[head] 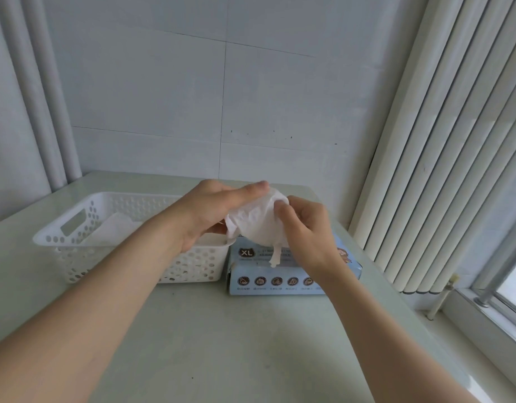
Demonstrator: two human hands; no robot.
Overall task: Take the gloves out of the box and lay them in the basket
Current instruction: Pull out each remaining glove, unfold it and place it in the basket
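Note:
A light blue glove box marked XL lies on the table, right of a white perforated basket. Above the box hangs a thin white glove, crumpled, with a strip trailing down onto the box top. My right hand pinches its right edge. My left hand reaches over the basket's right end, fingers stretched along the glove's top and thumb under it. Another white glove lies inside the basket.
The pale green table stands in a corner of tiled walls. White vertical blinds and a window sill run along the right. Two white pipes rise at the back left.

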